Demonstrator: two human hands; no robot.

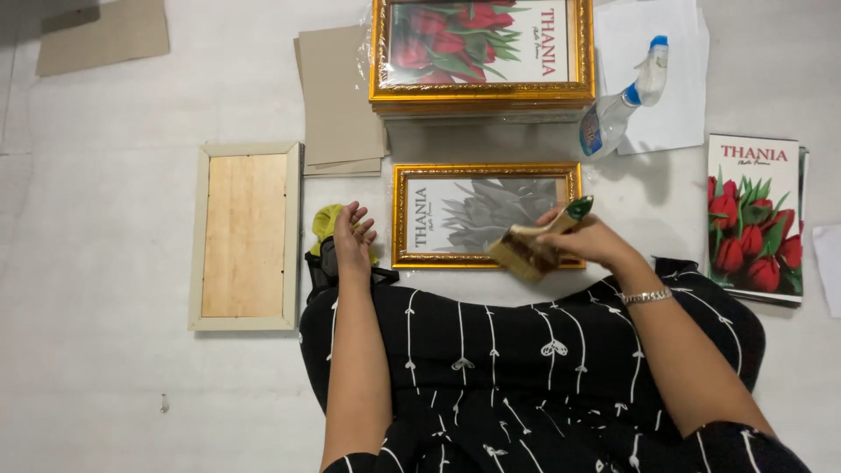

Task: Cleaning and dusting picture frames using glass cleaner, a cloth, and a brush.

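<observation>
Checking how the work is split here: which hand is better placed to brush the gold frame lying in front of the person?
The right hand. It already grips the brush, with the bristles at the gold frame's lower edge. The left hand is off to the frame's side, resting by a yellow cloth.

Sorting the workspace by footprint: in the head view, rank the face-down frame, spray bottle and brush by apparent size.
1. Face-down cream wooden frame
2. Clear spray bottle with blue nozzle
3. Wooden-handled paintbrush in the right hand, partly hidden, so the last two are close.

bare floor (105, 219) left, stacked frames (482, 92) ahead, spray bottle (618, 105) right
</observation>
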